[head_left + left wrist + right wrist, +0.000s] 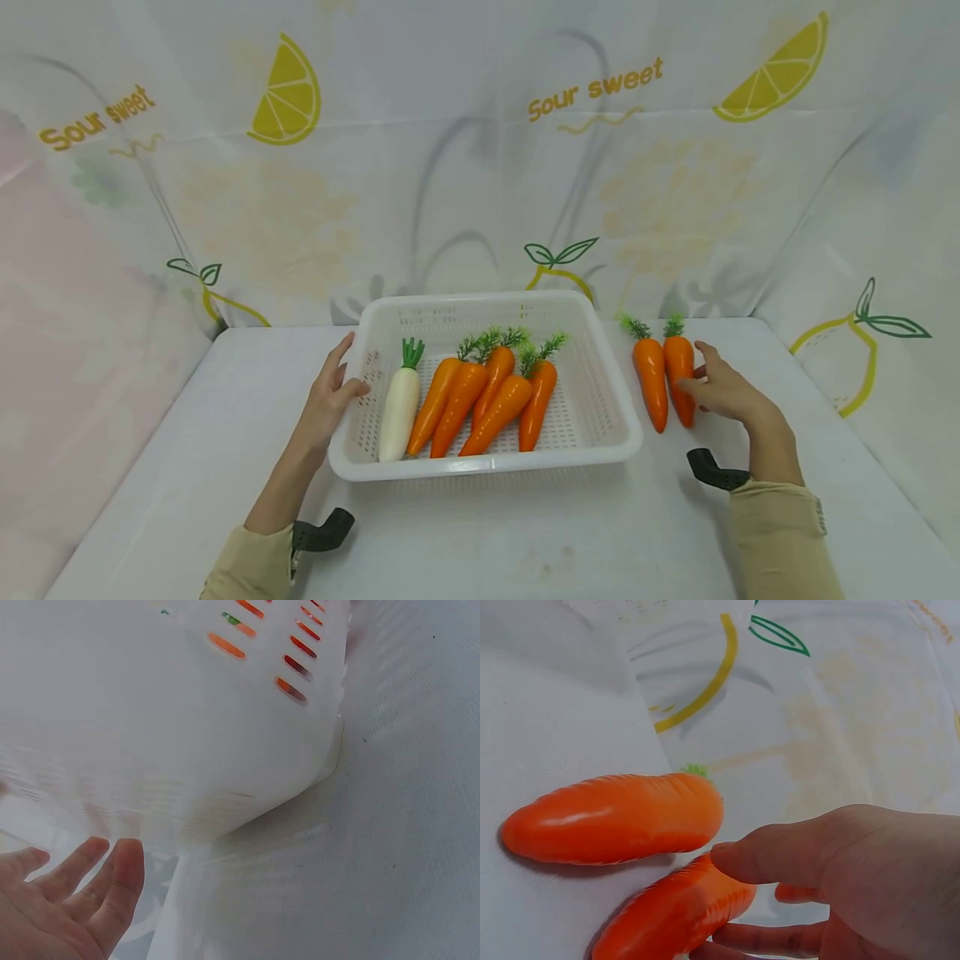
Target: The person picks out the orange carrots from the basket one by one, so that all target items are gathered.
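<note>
My left hand [326, 404] [82, 907] is at the left side of a white plastic basket [487, 464] [150, 697], fingers extended along its outside and thumb over the rim. In the basket lie a white radish [399, 417] with a green top and several orange carrots [462, 400] with leafy tops. Right of the basket, my right hand [723, 392] [855, 877] has its thumb and fingers around the outer of two carrots [678, 362] [667, 911], pinching it where it rests on the table. The other loose carrot [650, 379] [615, 821] lies just left of it, untouched.
The white-covered table [555, 542] extends in front of the basket and to both sides. Behind it hangs a pale cloth [420, 192] printed with lemons and lettering. Black wrist mounts [324, 531] [716, 471] stick out inward from both forearms.
</note>
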`<state>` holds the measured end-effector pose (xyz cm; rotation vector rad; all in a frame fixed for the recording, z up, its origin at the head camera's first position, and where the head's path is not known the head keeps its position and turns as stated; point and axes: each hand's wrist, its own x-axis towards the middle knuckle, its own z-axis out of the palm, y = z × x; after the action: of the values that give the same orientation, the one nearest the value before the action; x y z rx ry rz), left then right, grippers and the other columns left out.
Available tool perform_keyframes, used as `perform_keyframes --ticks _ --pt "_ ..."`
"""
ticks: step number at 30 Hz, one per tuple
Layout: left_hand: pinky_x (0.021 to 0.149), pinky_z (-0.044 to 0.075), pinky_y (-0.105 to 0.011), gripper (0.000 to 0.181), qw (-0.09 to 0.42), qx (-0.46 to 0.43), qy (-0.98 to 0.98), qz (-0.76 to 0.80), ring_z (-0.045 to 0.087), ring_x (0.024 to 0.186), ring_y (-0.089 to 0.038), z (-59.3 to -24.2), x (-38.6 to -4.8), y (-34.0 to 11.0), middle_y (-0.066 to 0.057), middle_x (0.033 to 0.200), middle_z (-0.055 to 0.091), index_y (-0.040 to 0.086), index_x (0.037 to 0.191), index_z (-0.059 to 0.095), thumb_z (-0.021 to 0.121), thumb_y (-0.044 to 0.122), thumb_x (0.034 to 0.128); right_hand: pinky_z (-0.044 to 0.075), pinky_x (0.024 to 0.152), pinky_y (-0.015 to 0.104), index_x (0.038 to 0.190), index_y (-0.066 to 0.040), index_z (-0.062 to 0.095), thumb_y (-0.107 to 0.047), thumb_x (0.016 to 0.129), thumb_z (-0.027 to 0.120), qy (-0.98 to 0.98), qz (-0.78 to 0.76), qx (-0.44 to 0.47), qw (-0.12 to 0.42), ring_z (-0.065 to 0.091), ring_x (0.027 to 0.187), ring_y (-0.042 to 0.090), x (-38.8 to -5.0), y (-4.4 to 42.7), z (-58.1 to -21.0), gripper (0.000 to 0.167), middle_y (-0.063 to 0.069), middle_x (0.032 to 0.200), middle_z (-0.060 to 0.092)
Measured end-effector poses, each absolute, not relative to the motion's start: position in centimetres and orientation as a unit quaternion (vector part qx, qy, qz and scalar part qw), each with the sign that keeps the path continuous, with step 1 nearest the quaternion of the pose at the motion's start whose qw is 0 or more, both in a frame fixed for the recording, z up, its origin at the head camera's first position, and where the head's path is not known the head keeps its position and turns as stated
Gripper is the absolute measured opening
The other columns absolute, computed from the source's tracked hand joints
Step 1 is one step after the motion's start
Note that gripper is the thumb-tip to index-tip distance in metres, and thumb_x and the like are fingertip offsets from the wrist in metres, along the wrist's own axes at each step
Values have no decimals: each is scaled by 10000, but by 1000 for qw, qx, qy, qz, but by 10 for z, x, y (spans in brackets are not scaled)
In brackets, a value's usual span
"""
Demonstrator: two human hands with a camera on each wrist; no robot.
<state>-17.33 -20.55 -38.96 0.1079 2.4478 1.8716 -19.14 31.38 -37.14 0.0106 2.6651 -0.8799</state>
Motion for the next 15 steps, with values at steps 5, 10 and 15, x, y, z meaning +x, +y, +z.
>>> perform_keyframes --ticks 5,10,15 --pt "827 534 -422 741 31 32 793 607 554 1136 -371 -390 -174 -205 -170 1470 383 298 1524 60 410 115 898 506 797 479 1453 111 -45 -261 935 463 940 -305 8 154 610 850 309 -191 315 -368 814 399 1276 354" --pt "833 531 -449 738 30 33 793 607 544 1151 -391 -391 -174 -205 -178 1469 379 289 1525 63 404 110 896 498 800 491 1465 90 -16 -279 949 449 941 -309 9 141 617 876 334 -190 313 -363 786 383 1289 350" --pt "840 527 -459 735 29 33 794 607 537 1161 -405 -390 -174 -205 -184 1468 380 265 1527 65 398 102 893 461 847 557 1484 41 -12 -327 973 430 936 -327 -4 127 616 961 387 -188 309 -357 769 374 1332 329"
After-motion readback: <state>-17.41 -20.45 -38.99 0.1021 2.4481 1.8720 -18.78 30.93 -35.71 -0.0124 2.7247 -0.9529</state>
